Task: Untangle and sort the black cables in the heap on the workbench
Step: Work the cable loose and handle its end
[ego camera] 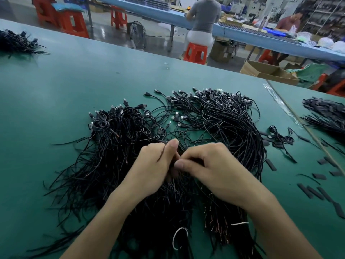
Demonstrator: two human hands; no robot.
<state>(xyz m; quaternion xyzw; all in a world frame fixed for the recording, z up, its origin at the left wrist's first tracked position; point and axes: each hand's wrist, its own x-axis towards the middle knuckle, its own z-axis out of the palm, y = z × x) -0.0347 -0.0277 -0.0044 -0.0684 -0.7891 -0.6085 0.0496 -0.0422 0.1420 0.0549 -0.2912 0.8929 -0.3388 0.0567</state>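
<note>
A big heap of thin black cables [115, 157] with USB plugs at their far ends sprawls over the green workbench [65, 86]. A neater bunch of the same cables [233, 126] curves along the heap's right side. My left hand [155, 165] and my right hand [209, 165] meet over the middle of the heap. Both have curled fingers and pinch black cable strands between thumb and fingers where the hands touch. Bare copper ends [216, 225] show near my right forearm.
Another cable pile [15, 43] lies at the far left, and a third [326, 116] at the right past a table seam. Short black sleeves [317, 191] are scattered at the right. Two people work at a blue bench [168, 14] behind, among red stools.
</note>
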